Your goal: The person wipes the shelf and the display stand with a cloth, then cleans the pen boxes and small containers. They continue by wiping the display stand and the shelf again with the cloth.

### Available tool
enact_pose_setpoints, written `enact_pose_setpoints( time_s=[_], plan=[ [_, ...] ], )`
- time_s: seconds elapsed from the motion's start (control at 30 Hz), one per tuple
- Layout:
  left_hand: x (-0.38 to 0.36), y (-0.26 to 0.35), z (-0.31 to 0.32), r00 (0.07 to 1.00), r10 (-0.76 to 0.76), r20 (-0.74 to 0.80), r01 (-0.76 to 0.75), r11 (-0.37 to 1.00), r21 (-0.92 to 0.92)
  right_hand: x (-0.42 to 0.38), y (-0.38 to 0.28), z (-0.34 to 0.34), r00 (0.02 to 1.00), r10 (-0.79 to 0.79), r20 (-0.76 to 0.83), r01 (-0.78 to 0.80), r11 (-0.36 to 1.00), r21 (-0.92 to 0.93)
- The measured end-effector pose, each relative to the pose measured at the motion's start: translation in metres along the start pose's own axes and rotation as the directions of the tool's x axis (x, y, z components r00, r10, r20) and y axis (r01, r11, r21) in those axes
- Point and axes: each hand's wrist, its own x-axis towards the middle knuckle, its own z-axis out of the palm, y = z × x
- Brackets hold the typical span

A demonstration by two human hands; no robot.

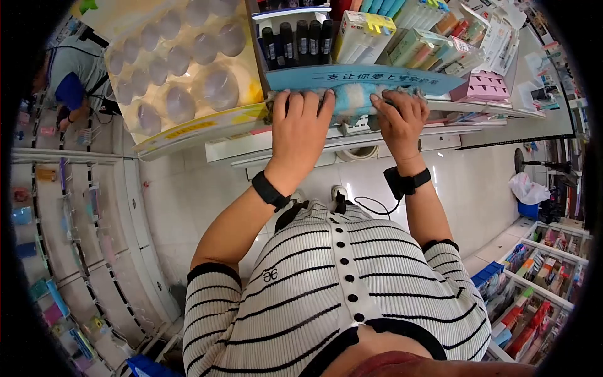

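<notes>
A bunched blue, white and grey cloth point(353, 99) lies lengthwise along the front of a blue display box point(383, 78) printed with Chinese characters. My left hand point(300, 129) presses its curled fingers over the cloth's left end. On the right part of the cloth, my right hand point(405, 122) has its fingers bent round it. Both thumbs point inward, and the blue and white middle shows between them. Part of the cloth is hidden beneath my fingers. Black bands circle both my wrists.
Left of the cloth stands a yellow display tray point(201, 127) with clear domes. Black-capped pens point(300, 41) and boxed pens point(365, 38) fill the blue box. A pink box point(482, 86) sits to the right. Another person point(72, 81) is at far left, and stocked racks point(534, 276) line the lower right.
</notes>
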Motion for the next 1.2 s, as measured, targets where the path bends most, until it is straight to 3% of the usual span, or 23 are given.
enact_pose_setpoints(
  time_s=[0.27, 0.33, 0.4, 0.47, 0.53, 0.6, 0.67, 0.73, 0.83, 0.87, 0.93, 1.0, 1.07, 1.1, 1.13, 1.2],
  plan=[
    [0.013, 0.010, 0.002, 0.999, 0.010, -0.031, -0.011, 0.999, -0.030, 0.007, 0.022, -0.012, 0.997, -0.080, 0.007, 0.080, 0.996, 0.031],
    [0.015, 0.013, -0.002, 0.999, -0.025, -0.037, 0.019, 0.986, -0.163, 0.009, 0.028, -0.019, 0.994, -0.110, -0.003, 0.110, 0.992, 0.059],
    [0.017, 0.027, -0.009, 0.996, -0.033, -0.078, 0.015, 0.975, -0.222, 0.007, 0.038, -0.029, 0.992, -0.032, -0.120, 0.061, 0.967, 0.247],
    [0.006, 0.040, -0.016, 0.992, -0.052, -0.112, 0.018, 0.958, -0.285, 0.004, 0.034, -0.051, 0.980, -0.041, -0.193, 0.079, 0.978, 0.195],
    [-0.009, 0.045, -0.016, 0.993, -0.008, -0.114, -0.036, 0.926, -0.376, -0.014, 0.042, -0.060, 0.986, -0.135, -0.098, 0.150, 0.976, 0.159],
    [-0.039, 0.042, -0.003, 0.995, -0.002, -0.103, -0.035, 0.933, -0.357, -0.037, 0.036, -0.055, 0.984, -0.172, 0.037, 0.156, 0.949, 0.275],
    [-0.075, 0.037, 0.013, 0.990, 0.012, 0.144, 0.052, 0.900, -0.433, -0.058, 0.024, -0.042, 0.943, -0.200, 0.268, 0.093, 0.927, 0.365],
    [-0.110, 0.031, 0.033, 0.970, -0.014, 0.244, 0.124, 0.889, -0.442, -0.083, 0.011, -0.014, 0.858, -0.209, 0.470, -0.045, 0.880, 0.474],
    [-0.159, 0.023, 0.065, 0.905, -0.082, 0.417, 0.267, 0.874, -0.407, -0.116, -0.006, 0.035, 0.681, -0.218, 0.699, -0.234, 0.840, 0.490],
    [-0.173, 0.018, 0.077, 0.866, -0.120, 0.486, 0.327, 0.870, -0.368, -0.124, -0.012, 0.053, 0.675, -0.241, 0.698, -0.224, 0.834, 0.504],
    [-0.195, 0.003, 0.093, 0.851, -0.184, 0.493, 0.372, 0.872, -0.318, -0.123, -0.031, 0.085, 0.568, -0.286, 0.772, -0.235, 0.842, 0.485],
    [-0.211, -0.016, 0.108, 0.831, -0.247, 0.497, 0.419, 0.868, -0.268, -0.122, -0.052, 0.116, 0.524, -0.298, 0.798, -0.218, 0.859, 0.464],
    [-0.225, -0.040, 0.122, 0.815, -0.344, 0.466, 0.439, 0.892, -0.110, -0.124, -0.075, 0.148, 0.609, -0.296, 0.736, -0.140, 0.873, 0.467],
    [-0.229, -0.051, 0.129, 0.817, -0.396, 0.420, 0.464, 0.883, -0.068, -0.118, -0.087, 0.160, 0.531, -0.253, 0.809, -0.214, 0.883, 0.417],
    [-0.233, -0.062, 0.137, 0.808, -0.413, 0.421, 0.479, 0.876, -0.061, -0.117, -0.098, 0.174, 0.523, -0.270, 0.809, -0.206, 0.880, 0.427],
    [-0.239, -0.082, 0.156, 0.787, -0.496, 0.366, 0.519, 0.854, 0.041, -0.120, -0.119, 0.203, 0.790, -0.259, 0.556, -0.079, 0.855, 0.512]
  ],
)
